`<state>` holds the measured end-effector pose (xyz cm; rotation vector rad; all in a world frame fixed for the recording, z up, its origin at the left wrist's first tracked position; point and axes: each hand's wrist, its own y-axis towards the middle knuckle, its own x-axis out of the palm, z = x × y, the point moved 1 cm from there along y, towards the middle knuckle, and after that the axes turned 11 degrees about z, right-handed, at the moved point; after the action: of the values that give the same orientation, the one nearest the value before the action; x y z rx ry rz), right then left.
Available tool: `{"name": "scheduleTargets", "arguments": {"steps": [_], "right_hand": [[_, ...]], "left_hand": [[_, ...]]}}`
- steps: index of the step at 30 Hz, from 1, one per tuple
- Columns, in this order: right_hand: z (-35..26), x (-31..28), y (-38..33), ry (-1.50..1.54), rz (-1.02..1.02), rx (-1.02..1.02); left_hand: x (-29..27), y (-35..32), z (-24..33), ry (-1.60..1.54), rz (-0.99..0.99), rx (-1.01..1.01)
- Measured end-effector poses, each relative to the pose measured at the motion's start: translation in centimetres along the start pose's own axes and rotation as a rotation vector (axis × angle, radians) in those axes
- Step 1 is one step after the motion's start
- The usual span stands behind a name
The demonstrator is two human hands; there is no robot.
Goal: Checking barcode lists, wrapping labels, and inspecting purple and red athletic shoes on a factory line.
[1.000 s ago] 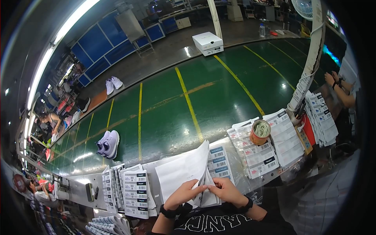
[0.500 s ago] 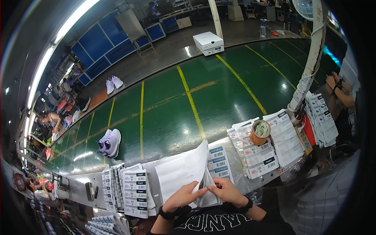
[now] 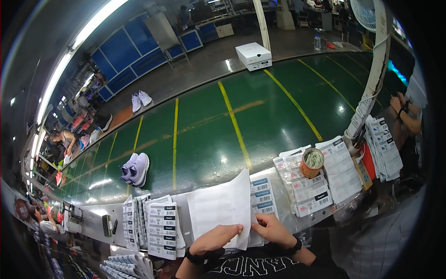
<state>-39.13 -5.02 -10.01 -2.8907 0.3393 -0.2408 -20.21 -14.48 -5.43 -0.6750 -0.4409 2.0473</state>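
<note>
A stack of white paper sheets point(image 3: 216, 207) lies in front of me at the table's near edge, its top sheet blank and its far right corner curling up. Across the near right part of that sheet rests my left hand point(image 3: 218, 238), fingers stretched out flat. My right hand point(image 3: 275, 231) pinches the right edge of the sheets between thumb and fingers; the fingertips are partly hidden. Just beyond it lie printed label sheets point(image 3: 263, 195) with blue bars and barcodes, partly covered by the white stack.
Bundles of label sheets stand at left point(image 3: 162, 228) and right point(image 3: 341, 167). A tin of rubber bands point(image 3: 312, 162) sits on one pile. Lilac shoes point(image 3: 135, 169) and a white shoebox point(image 3: 253, 56) rest along the green conveyor belt point(image 3: 200, 139). A pole point(image 3: 371, 88) rises at right, near another person's hands point(image 3: 400, 103).
The fanned-up sheets have come down, leaving a blank sheet on top. My left hand has gone from gripping the edges to lying flat; my right hand has moved slightly right.
</note>
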Motion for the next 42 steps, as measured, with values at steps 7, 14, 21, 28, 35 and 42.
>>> {"name": "scheduleTargets", "arguments": {"steps": [7,14,21,28,35,42], "right_hand": [[-1.8,1.5,-0.1,0.034,-0.160,0.000],[-1.8,3.3,0.5,0.175,-0.221,-0.001],[-1.2,3.3,0.9,0.105,-0.193,-0.003],[-0.8,3.4,1.1,0.075,-0.173,-0.017],[-1.7,3.3,0.2,0.048,-0.206,0.048],[-1.0,3.3,0.5,0.136,-0.169,0.036]], "left_hand": [[-1.0,-0.3,4.8,0.180,0.219,-0.060],[-1.1,0.4,-0.4,-0.333,0.253,0.133],[-1.3,0.3,-0.4,-0.415,0.182,0.061],[-1.5,0.1,-0.1,-0.453,0.175,0.123],[-1.1,-0.5,-0.2,-0.402,0.231,0.140],[-1.7,-0.6,-0.4,-0.462,0.198,0.047]]}}
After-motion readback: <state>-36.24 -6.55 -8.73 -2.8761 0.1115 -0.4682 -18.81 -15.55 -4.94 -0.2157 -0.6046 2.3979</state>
